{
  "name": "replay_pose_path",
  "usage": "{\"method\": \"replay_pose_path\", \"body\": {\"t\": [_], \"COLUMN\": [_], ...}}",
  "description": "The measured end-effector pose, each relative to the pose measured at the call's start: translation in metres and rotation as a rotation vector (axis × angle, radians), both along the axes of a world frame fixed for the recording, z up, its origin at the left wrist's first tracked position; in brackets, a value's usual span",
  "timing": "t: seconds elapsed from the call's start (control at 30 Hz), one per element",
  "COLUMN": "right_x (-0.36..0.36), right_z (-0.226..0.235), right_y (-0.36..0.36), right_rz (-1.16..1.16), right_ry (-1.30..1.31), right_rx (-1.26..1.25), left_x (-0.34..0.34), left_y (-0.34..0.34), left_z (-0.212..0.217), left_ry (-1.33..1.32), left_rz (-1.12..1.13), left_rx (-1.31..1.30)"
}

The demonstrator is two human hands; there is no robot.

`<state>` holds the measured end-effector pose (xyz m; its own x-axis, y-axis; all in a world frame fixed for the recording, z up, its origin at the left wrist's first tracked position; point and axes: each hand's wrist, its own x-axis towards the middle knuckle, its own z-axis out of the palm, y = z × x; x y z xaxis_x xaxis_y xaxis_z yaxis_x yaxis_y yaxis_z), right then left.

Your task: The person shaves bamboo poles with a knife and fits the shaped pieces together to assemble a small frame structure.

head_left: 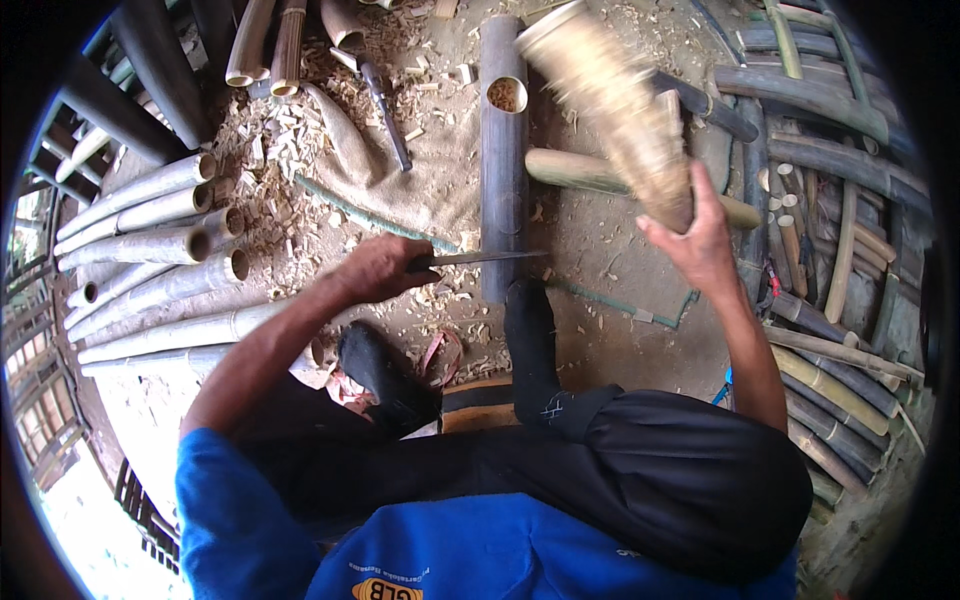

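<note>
My left hand [385,270] is closed around the handle of a knife [480,257]. Its narrow blade points right and lies across the near part of a dark bamboo pole [505,170]. An oval hole [507,95] with chips in it shows near the pole's far end. Up on the right, my right hand [692,235] grips the narrow lower end of a thick tan club [610,100], smeared by motion and tilted up to the left, apart from the pole. My dark-covered foot [530,335] is at the pole's near end.
A lighter bamboo pole [580,171] lies crosswise beside the dark one. Cut bamboo poles [150,245] are stacked at left, more bamboo [830,400] at right. A long dark tool [385,115] lies on sacking [420,190] among wood chips [265,160].
</note>
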<state>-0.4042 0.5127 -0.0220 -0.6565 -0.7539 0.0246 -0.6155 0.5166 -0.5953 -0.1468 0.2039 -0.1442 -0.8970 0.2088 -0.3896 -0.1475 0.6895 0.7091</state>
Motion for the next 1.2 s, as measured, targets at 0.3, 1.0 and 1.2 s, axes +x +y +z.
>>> {"method": "replay_pose_path", "body": {"t": [0.3, 1.0, 1.2], "right_x": [0.018, 0.044, -0.012], "right_z": [0.001, -0.033, 0.048], "right_y": [0.007, -0.049, -0.110], "right_rz": [-0.352, 0.028, 0.167], "right_ry": [-0.851, -0.208, -0.511], "right_rx": [-0.258, -0.105, 0.466], "left_x": [-0.073, -0.081, -0.071], "left_y": [-0.055, -0.040, -0.054], "left_z": [-0.006, -0.023, -0.034], "left_ry": [0.112, -0.032, -0.071], "left_rz": [0.153, 0.099, 0.105], "left_rx": [-0.177, -0.374, -0.318]}}
